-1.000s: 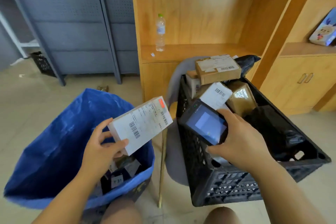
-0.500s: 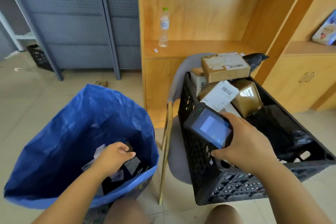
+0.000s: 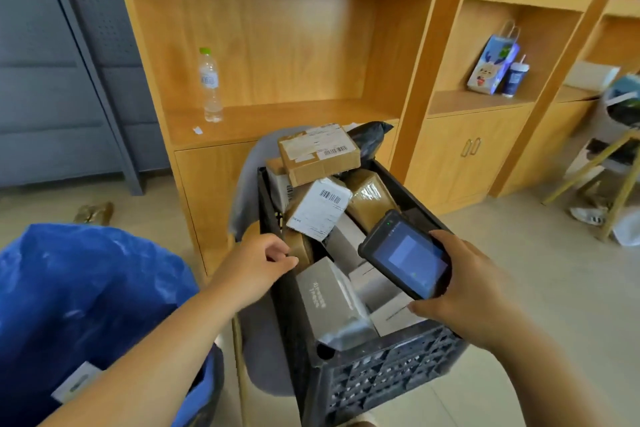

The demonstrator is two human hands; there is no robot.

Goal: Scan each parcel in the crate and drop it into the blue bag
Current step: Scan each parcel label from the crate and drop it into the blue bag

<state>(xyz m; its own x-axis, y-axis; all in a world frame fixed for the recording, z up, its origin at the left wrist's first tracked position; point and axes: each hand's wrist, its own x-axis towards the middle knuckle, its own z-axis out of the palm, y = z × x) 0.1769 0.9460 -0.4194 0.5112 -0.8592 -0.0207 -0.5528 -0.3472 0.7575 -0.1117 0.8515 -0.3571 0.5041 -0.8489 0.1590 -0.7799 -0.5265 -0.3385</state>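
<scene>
**Next parcel out of the crate: pick loose, label up**

The left hand (image 3: 256, 263) hangs at the 9 o'clock rim of the black lattice plastic crate (image 3: 381, 374). Its fingers are loosely curled with nothing in them, the tips just beside a small brown-paper parcel (image 3: 300, 248); whether they touch it I cannot tell. The right hand (image 3: 467, 291) is wrapped round the dark handheld scanner (image 3: 405, 258), screen lit, above the crate's 3 o'clock side.

The crate is well filled. A brown cardboard box (image 3: 318, 152) tops the heap at 12 o'clock, a white-labelled parcel (image 3: 320, 208) leans just below it, and a grey carton (image 3: 329, 298) lies toward 6 o'clock. The blue plastic bag (image 3: 86, 288) stands open at 8 o'clock in the view, near the crate.

The step looks like picking the next parcel. The small one at the rim seems wedged under the leaning parcel, so lift it straight up rather than dragging it — the heap may slide. Turn its barcode flat towards the scanner, wait for the read, then carry it over to the bag.
</scene>
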